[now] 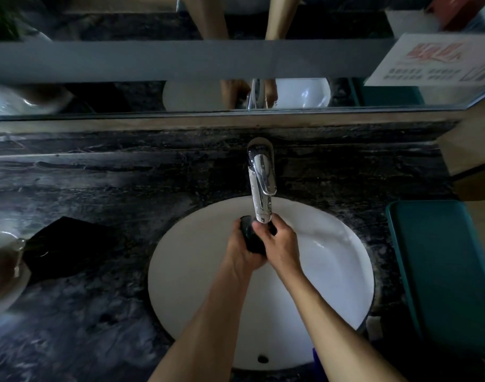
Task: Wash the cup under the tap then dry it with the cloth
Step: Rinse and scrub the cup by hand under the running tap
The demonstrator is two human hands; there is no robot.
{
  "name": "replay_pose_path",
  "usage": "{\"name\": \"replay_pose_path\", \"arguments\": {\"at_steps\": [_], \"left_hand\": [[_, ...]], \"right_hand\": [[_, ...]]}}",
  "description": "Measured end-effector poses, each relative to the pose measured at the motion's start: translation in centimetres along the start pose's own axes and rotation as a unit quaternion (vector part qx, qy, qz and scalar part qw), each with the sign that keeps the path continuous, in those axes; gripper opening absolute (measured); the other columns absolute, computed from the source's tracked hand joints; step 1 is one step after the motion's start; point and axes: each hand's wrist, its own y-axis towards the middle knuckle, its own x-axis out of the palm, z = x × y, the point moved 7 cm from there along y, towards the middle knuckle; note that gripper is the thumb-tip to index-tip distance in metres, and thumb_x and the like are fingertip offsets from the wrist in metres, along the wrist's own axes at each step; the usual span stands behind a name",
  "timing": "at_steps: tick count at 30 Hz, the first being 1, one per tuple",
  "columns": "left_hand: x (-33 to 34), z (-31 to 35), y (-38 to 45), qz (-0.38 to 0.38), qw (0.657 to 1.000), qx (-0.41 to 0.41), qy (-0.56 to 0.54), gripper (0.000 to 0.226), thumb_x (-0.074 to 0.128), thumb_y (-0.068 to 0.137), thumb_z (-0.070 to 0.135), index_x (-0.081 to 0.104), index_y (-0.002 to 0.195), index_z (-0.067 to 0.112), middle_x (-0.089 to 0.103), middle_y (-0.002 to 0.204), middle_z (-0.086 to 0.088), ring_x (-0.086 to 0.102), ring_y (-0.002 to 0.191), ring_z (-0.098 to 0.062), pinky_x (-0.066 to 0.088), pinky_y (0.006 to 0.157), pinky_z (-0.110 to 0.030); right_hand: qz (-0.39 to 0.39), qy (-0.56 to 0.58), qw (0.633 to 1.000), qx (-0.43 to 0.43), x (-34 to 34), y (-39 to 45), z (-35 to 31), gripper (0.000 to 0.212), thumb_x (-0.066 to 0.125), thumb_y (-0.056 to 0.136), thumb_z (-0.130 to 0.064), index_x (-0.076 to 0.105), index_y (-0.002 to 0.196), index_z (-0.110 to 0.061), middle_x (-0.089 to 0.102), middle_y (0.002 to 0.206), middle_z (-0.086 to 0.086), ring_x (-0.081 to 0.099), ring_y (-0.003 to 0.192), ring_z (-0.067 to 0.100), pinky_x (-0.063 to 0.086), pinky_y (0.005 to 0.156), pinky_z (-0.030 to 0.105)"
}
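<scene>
A small black cup (251, 238) sits between both my hands, right under the spout of the chrome tap (261, 183), over the white round sink (332, 260). My left hand (240, 250) wraps round the cup from the left and below. My right hand (278, 244) grips it from the right, with the thumb across its front. Most of the cup is hidden by my fingers. A dark folded cloth (67, 246) lies on the counter to the left of the sink. I cannot tell whether water is running.
The dark marble counter (98, 312) surrounds the sink. A teal tray (442, 271) lies at the right. A second basin with a glass object (4, 260) is at the far left edge. A mirror (180, 62) and a leaning printed card (434, 62) stand behind the tap.
</scene>
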Motion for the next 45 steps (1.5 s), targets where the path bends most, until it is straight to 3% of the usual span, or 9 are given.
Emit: {"name": "replay_pose_path", "arguments": {"at_steps": [4, 8, 14, 20, 25, 30, 34, 38, 45], "left_hand": [[-0.5, 0.0, 0.0, 0.017, 0.999, 0.003, -0.027, 0.053, 0.049, 0.095, 0.054, 0.070, 0.090, 0.005, 0.073, 0.085, -0.014, 0.068, 0.085, -0.031, 0.055, 0.078, -0.041], [-1.0, 0.1, 0.1, 0.031, 0.999, 0.022, -0.023, 0.057, 0.042, 0.100, 0.055, 0.066, 0.085, 0.004, 0.072, 0.062, -0.014, 0.065, 0.079, -0.030, 0.051, 0.072, -0.040], [-0.8, -0.3, 0.0, 0.001, 0.999, 0.049, -0.001, 0.045, 0.041, 0.098, 0.043, 0.064, 0.081, 0.008, 0.069, 0.073, -0.010, 0.069, 0.073, -0.027, 0.054, 0.072, -0.034], [-0.7, 1.0, -0.2, 0.038, 0.998, 0.049, -0.029, 0.054, 0.042, 0.099, 0.051, 0.065, 0.088, 0.004, 0.065, 0.089, -0.014, 0.064, 0.084, -0.031, 0.051, 0.080, -0.040], [-0.6, 0.0, 0.0, 0.028, 0.999, 0.034, 0.004, 0.054, 0.043, 0.098, 0.050, 0.069, 0.089, 0.004, 0.072, 0.081, -0.015, 0.067, 0.086, -0.031, 0.053, 0.078, -0.040], [-1.4, 0.7, 0.5, 0.064, 0.992, 0.071, 0.079, 0.060, 0.034, 0.096, 0.060, 0.064, 0.086, 0.010, 0.067, 0.076, -0.012, 0.060, 0.071, -0.030, 0.038, 0.064, -0.033], [-2.0, 1.7, 0.9, 0.071, 0.974, 0.170, 0.135, 0.056, 0.044, 0.101, 0.059, 0.062, 0.102, 0.005, 0.069, 0.066, -0.007, 0.070, 0.060, -0.022, 0.053, 0.062, -0.030], [-1.9, 2.4, 0.1, 0.101, 0.938, 0.265, 0.197, 0.046, 0.056, 0.102, 0.047, 0.070, 0.106, 0.003, 0.067, 0.085, -0.013, 0.068, 0.082, -0.028, 0.055, 0.073, -0.038], [-1.2, 2.4, -0.2, 0.062, 0.935, 0.227, 0.266, 0.047, 0.072, 0.088, 0.052, 0.072, 0.087, 0.005, 0.065, 0.071, -0.013, 0.062, 0.056, -0.025, 0.044, 0.046, -0.026]], "right_hand": [[0.002, 0.008, 1.000, -0.014, 0.0, 0.1, 0.4, 0.020, 0.056, 0.103, -0.018, 0.071, 0.114, -0.011, 0.072, 0.094, 0.004, 0.067, 0.090, 0.025, 0.049, 0.076, 0.033], [-0.079, -0.041, 0.996, 0.000, 1.1, -0.7, 0.2, 0.039, 0.069, 0.091, -0.041, 0.060, 0.126, -0.026, 0.069, 0.112, -0.007, 0.064, 0.106, 0.018, 0.051, 0.090, 0.037], [0.028, -0.054, 0.998, 0.014, 0.1, -0.4, -0.1, 0.024, 0.054, 0.103, -0.038, 0.066, 0.107, -0.018, 0.075, 0.099, 0.009, 0.067, 0.096, 0.036, 0.051, 0.078, 0.042], [-0.095, 0.022, 0.995, 0.007, 1.5, 0.3, 0.7, 0.038, 0.067, 0.086, -0.042, 0.065, 0.122, -0.030, 0.075, 0.110, -0.004, 0.068, 0.107, 0.019, 0.054, 0.093, 0.038], [-0.021, 0.060, 0.998, -0.006, 0.4, 0.3, 1.1, 0.026, 0.064, 0.087, -0.047, 0.072, 0.104, -0.028, 0.072, 0.084, -0.015, 0.069, 0.086, 0.011, 0.055, 0.078, 0.033], [-0.091, 0.115, 0.989, 0.022, 0.9, 0.4, 1.6, 0.026, 0.055, 0.103, -0.024, 0.066, 0.127, -0.022, 0.066, 0.085, -0.015, 0.062, 0.072, 0.002, 0.048, 0.059, 0.019], [-0.112, 0.041, 0.991, 0.054, 1.9, -0.4, 1.9, 0.052, 0.063, 0.079, -0.063, 0.047, 0.122, -0.039, 0.070, 0.114, -0.003, 0.070, 0.102, 0.022, 0.060, 0.081, 0.041], [-0.032, -0.004, 0.997, 0.073, 1.2, -0.4, 1.3, 0.044, 0.061, 0.089, -0.055, 0.053, 0.119, -0.023, 0.065, 0.117, 0.005, 0.065, 0.104, 0.026, 0.056, 0.090, 0.041], [-0.061, 0.168, 0.962, 0.208, 1.2, 0.1, 2.5, 0.049, 0.041, 0.100, -0.047, 0.065, 0.102, -0.006, 0.071, 0.084, 0.021, 0.067, 0.056, 0.032, 0.045, 0.041, 0.027]]}}
